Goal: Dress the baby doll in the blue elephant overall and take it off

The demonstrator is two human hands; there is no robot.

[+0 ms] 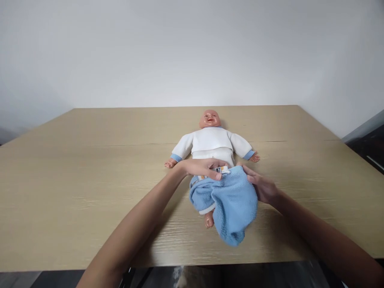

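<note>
A baby doll (211, 138) lies on its back, head away from me, in a white top with blue cuffs. Blue fleece pants (235, 204) cover its lower body; one foot (209, 219) sticks out of the left leg, while the right leg hangs bunched and loose, with no foot showing. My left hand (205, 168) reaches across the doll's waist, thumb and fingers closed around the patterned waistband (222, 170). At the right side of the pants my right hand (260, 185) grips the fabric by its upper edge, some fingertips hidden.
The doll lies on a light wood-grain table (90, 180) with a thin seam across it. A plain pale wall (192, 52) stands behind. The table's front edge runs just below the pants. A dark object (369, 144) stands beyond the right edge.
</note>
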